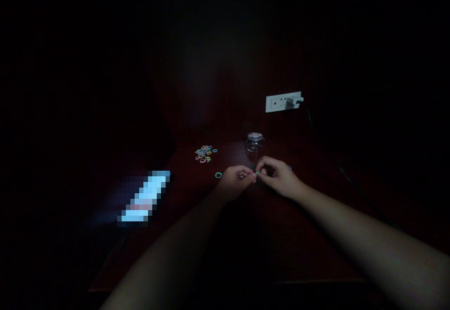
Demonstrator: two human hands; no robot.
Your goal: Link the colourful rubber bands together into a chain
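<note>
Rings (pixel 203 152) lie loose in a small heap on the dark table (pixel 298 239), and from my remote feed I judge the work to be in its middle, with one piece in hand. That piece is a green bit (pixel 257 172), in the gap where the two hands meet, just above the table. My left hand (pixel 232 181) has its thumb and forefinger pressed together at one end; my right hand (pixel 280 177) appears to pinch the other, its remaining fingers curled. I cannot tell whether the bit is a stretched ring or a cut one, so I would not count it as finished.

A green ring (pixel 216 175) lies alone just beside my left hand, apart from the heap; whether it has been dealt with, I cannot say. A pale sliver (pixel 290 167) shows beyond my right hand, mostly hidden. The heap looks like separate pieces, so I take most of it as left to handle. Behind my hands, the jar (pixel 254 147) stands upright with its lid (pixel 255 136) on; the dim light keeps me from reading its contents.
</note>
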